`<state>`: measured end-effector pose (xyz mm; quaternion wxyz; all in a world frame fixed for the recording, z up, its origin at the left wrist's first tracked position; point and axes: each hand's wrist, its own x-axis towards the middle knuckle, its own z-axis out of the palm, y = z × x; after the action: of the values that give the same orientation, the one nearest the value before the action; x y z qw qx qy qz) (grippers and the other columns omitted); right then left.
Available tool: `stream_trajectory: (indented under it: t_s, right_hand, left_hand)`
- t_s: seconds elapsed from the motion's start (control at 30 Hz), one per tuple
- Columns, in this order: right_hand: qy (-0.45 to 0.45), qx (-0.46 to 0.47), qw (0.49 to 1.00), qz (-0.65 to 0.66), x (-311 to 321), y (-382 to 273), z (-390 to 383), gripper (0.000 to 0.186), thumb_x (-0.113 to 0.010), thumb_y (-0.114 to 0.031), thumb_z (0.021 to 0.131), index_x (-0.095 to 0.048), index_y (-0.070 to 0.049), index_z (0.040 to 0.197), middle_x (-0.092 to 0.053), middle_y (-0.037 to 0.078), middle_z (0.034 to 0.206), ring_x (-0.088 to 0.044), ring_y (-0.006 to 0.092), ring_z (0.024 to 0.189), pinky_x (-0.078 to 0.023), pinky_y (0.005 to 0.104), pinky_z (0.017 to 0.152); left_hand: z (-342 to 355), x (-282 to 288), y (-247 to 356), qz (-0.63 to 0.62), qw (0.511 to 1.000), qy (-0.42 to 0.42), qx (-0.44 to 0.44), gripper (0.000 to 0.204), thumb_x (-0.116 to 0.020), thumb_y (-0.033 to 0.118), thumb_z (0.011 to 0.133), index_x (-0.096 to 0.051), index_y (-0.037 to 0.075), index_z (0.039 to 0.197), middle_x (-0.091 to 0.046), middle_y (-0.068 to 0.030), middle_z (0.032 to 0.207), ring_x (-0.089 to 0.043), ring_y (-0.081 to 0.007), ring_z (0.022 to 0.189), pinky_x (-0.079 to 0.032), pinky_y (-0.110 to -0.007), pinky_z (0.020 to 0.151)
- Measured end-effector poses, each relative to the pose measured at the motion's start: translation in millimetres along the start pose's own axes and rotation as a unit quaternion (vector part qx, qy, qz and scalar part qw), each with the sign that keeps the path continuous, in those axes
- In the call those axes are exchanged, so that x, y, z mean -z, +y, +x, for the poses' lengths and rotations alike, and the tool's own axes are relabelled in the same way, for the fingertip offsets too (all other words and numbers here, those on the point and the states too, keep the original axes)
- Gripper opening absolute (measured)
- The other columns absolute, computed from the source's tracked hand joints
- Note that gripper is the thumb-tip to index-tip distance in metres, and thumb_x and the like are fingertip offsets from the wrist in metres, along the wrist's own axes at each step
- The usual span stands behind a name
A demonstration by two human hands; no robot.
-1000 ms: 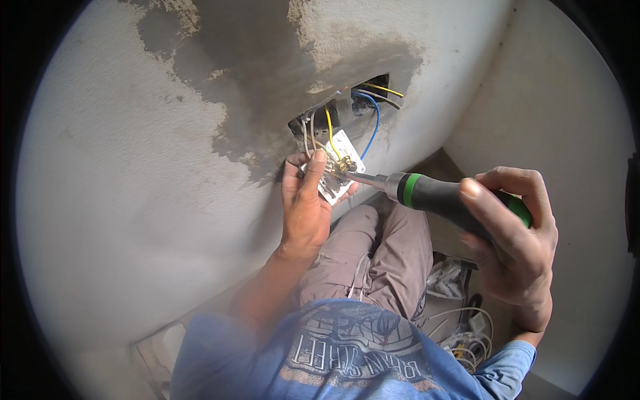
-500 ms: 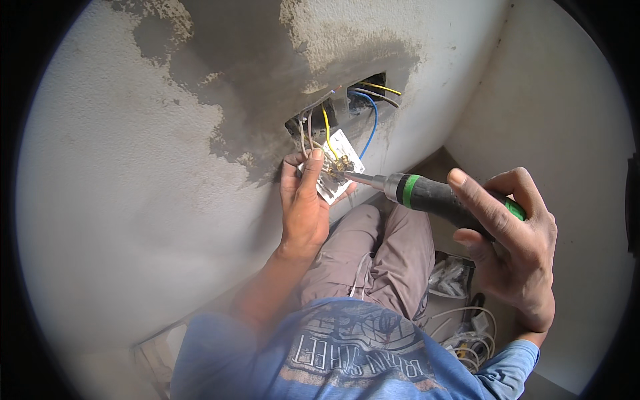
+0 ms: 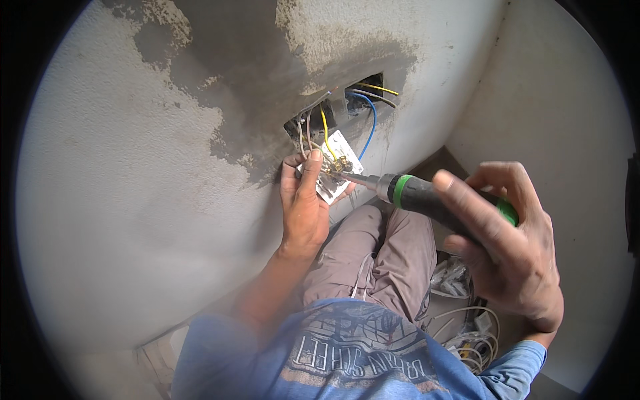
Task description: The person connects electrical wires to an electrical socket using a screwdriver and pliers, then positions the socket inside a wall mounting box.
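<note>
While L hand (image 3: 304, 212) pinches the white socket plate (image 3: 339, 147) at its edge, thumb on the back face, R hand (image 3: 523, 250) has its fingers round the screwdriver (image 3: 427, 200) handle; grip looks loosish, hand a bit blurred. Hands well apart, tool bridging the gap. Plate sits just below the L wall box (image 3: 316, 123), tilted, back side up, brass terminals (image 3: 343, 164) showing. Tip's at the terminals; can't tell if it's seated in a slot.

Step in hand, prob.: working a terminal screw on a wire. Next move, imo, calls for firmer R grip, tip square in the slot, plate steady so nothing slips.

Yellow wire (image 3: 325, 127) runs from L box to the terminals; grey wires (image 3: 301, 137) drop to the thumb, ends hidden. Blue wire (image 3: 373, 123) loops from R wall box (image 3: 355, 105) to plate's right edge, end n/v.

Further out: grey plaster patch (image 3: 233, 87) on wall, clear plastic bag (image 3: 453, 277) + white cable (image 3: 493, 327) down beside R leg (image 3: 410, 250).
</note>
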<state>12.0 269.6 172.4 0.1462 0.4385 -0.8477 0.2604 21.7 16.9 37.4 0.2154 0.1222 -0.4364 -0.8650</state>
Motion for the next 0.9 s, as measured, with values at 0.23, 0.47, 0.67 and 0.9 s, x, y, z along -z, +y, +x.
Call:
stream_trajectory:
  t_s: [0.23,0.47,0.67,0.9]
  right_hand:
    - [-0.087,0.171,0.960,-0.202,14,31,13,0.067,-0.084,-0.027,0.074,-0.064,-0.025,0.138,-0.057,0.004,0.088,-0.058,0.0140,0.065,-0.052,0.0314,0.051]
    - [-0.106,0.025,0.989,-0.100,13,8,7,0.065,-0.084,-0.029,0.077,-0.064,-0.019,0.138,-0.055,0.004,0.077,-0.051,0.0146,0.055,-0.043,0.0354,0.047]
    - [-0.129,0.165,0.940,-0.270,15,15,17,0.061,-0.078,-0.025,0.084,-0.061,-0.028,0.142,-0.053,0.004,0.089,-0.055,0.0143,0.067,-0.049,0.0299,0.055]
    - [-0.133,0.261,0.891,-0.346,13,12,29,0.054,-0.074,-0.022,0.082,-0.068,-0.030,0.135,-0.044,0.000,0.086,-0.051,0.0091,0.066,-0.045,0.0239,0.048]
  left_hand:
    - [3,2,-5,0.018,1.000,-0.001,0.004,0.027,-0.063,0.027,0.103,-0.046,0.011,0.117,-0.068,-0.0108,0.111,-0.073,-0.0191,0.093,-0.066,-0.041,0.074]
    - [1,1,-6,0.028,1.000,-0.004,-0.004,0.027,-0.063,0.028,0.104,-0.047,0.010,0.117,-0.068,-0.0103,0.112,-0.073,-0.0193,0.093,-0.065,-0.042,0.074]
    - [2,1,-6,0.020,1.000,-0.006,-0.001,0.028,-0.063,0.029,0.104,-0.046,0.011,0.117,-0.068,-0.0097,0.112,-0.072,-0.0191,0.095,-0.065,-0.042,0.074]
    - [-1,2,-4,0.036,0.999,0.012,-0.009,0.030,-0.063,0.031,0.103,-0.046,0.011,0.118,-0.066,-0.0095,0.114,-0.071,-0.0192,0.096,-0.064,-0.042,0.074]
